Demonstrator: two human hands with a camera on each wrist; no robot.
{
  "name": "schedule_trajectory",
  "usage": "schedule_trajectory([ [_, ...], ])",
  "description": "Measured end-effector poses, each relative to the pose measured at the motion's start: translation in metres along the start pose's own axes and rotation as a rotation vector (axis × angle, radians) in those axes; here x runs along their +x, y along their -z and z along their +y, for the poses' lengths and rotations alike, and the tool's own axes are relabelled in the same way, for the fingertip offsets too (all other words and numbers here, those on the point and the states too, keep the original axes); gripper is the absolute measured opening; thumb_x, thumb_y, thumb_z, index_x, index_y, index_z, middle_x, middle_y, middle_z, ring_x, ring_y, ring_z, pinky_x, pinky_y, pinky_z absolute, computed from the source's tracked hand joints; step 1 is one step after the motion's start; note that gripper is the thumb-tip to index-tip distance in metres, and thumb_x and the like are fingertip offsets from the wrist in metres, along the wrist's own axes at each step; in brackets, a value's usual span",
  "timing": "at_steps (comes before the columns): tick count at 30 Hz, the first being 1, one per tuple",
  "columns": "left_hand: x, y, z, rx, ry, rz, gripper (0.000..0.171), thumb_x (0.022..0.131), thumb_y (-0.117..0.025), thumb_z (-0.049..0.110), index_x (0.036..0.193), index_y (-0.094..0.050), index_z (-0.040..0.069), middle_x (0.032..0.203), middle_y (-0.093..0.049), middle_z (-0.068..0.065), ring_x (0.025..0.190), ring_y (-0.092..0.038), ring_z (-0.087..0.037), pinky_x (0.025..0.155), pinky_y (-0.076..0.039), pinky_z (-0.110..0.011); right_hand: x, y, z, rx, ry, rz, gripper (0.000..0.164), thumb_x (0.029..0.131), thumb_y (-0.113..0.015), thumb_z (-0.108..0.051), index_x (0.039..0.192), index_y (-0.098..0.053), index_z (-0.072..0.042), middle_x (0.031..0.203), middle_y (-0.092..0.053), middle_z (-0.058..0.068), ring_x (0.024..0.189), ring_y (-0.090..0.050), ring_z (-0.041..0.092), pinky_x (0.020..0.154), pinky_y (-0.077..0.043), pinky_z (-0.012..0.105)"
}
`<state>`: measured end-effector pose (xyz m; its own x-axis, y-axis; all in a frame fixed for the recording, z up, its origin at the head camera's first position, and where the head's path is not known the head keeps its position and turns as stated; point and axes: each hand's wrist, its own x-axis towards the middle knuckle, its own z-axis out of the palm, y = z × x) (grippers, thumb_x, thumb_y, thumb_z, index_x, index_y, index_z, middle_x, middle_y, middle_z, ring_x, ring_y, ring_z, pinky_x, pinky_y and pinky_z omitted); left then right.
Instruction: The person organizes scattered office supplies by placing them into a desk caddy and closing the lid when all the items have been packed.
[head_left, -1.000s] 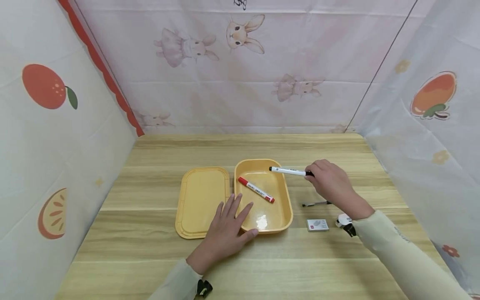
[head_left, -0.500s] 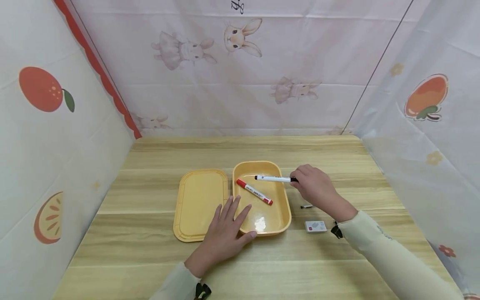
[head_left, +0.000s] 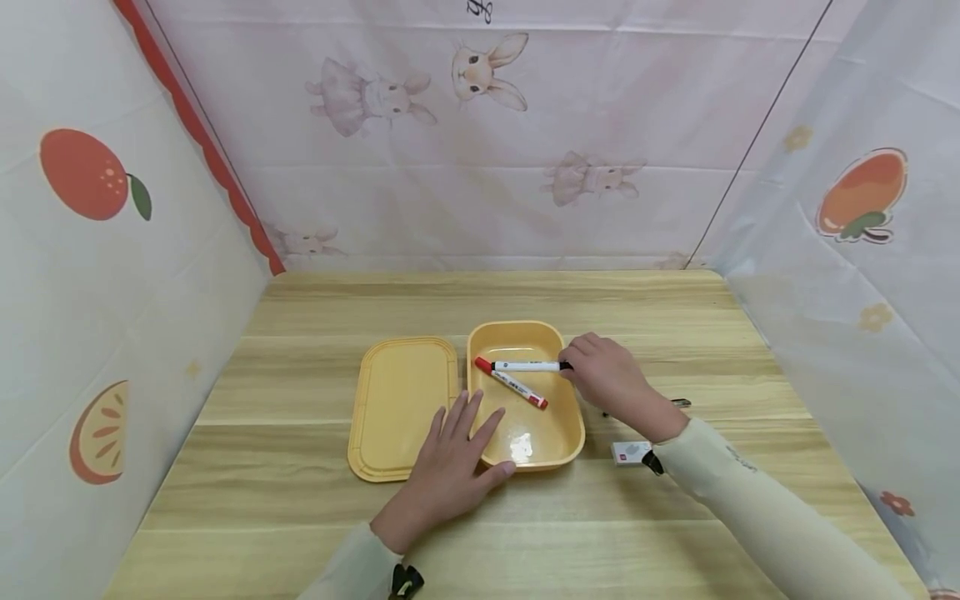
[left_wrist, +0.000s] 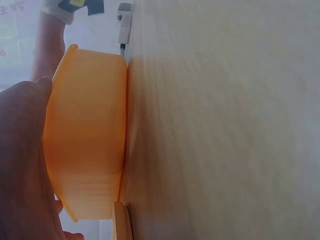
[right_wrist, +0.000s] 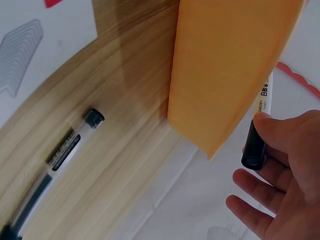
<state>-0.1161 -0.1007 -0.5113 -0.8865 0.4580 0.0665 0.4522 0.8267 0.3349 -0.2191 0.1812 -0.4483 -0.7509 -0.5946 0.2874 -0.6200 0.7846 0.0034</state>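
Observation:
My right hand (head_left: 606,375) pinches the black capped end of a white marker (head_left: 527,366) between thumb and fingers, at the right rim of a yellow plastic box (head_left: 577,417). The marker's other end reaches over the box, across a red-and-white marker (head_left: 517,387) lying inside. In the right wrist view the black cap (right_wrist: 254,147) shows under the thumb, outside the box wall. My left hand (head_left: 450,475) rests with spread, straight fingers on the box's near left rim. The left wrist view shows the box's orange-looking side wall (left_wrist: 90,130) beside that hand.
A flat yellow lid (head_left: 405,408) lies left of the box. Right of the box are a small white printed box (head_left: 628,452), partly behind the right wrist, and a clear pen with a black cap (right_wrist: 55,160). Printed cloth walls (head_left: 450,208) surround the wooden table.
My right hand has moved left and slightly down, carrying the white marker from the box's right side farther over it. The left hand stays on the rim.

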Motion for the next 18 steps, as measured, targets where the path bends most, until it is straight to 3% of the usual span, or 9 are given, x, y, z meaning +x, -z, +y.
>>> schedule_trajectory([
  [18, 0.006, -0.001, -0.008, -0.002, 0.002, -0.005, 0.081, 0.097, -0.026, 0.079, 0.164, -0.026, 0.033, 0.173, -0.004, -0.004, 0.158, 0.008, -0.023, 0.125, -0.002, -0.055, 0.015, -0.02, -0.007, -0.066, 0.03, -0.076, 0.012, 0.096, -0.074, -0.021, 0.103, -0.073, -0.01, 0.104, -0.069, 0.004, 0.11, -0.06, 0.026, 0.101, -0.048, 0.044],
])
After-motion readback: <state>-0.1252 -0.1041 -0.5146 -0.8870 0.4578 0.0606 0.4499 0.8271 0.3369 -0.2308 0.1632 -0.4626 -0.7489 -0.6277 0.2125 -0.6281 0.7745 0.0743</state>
